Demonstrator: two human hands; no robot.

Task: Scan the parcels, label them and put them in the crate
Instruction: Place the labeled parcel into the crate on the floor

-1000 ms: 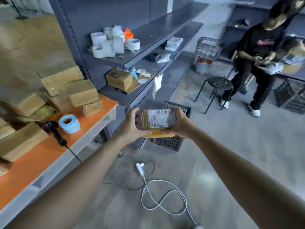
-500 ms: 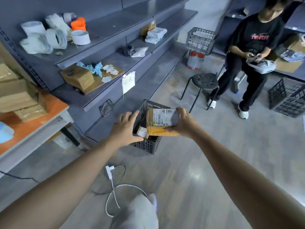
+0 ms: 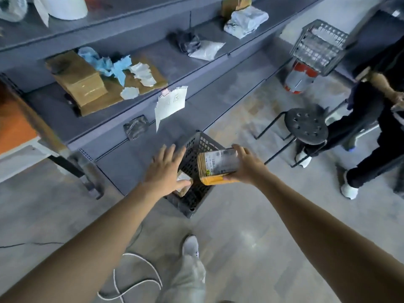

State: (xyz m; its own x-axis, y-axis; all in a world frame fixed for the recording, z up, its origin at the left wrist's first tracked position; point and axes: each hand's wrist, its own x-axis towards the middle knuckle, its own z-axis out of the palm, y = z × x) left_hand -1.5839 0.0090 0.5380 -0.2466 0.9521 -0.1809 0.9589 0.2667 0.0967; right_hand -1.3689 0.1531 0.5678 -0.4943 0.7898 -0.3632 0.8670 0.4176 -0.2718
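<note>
Okay, placing step. Right hand grips a tan parcel by its right end, fingers over the top edge, thumb underneath. The white barcode label faces up, so scan and label look done, my read. The parcel hangs tilted over the right part of the dark perforated crate on the floor, not yet inside. Left hand holds nothing, fingers spread flat, hovering at the crate's left rim just left of the parcel. Its thumb is next to a small parcel lying in the crate; touching or not, cannot tell.

Next move, as I judge it: lower the right hand into the opening, clear the rim, and let go beside the small parcel. The left hand could steady the crate.

Counts:
- Parcels: one held, one seen in the crate; more may be hidden under the hands.
- Crates: two, one under the hands and a second crate well beyond the right hand, sitting on a red-and-white bucket.
- One black stool beyond the right hand.
- One cardboard box on the shelf beyond the left hand.
- One other person far right, partly cut off.
</note>
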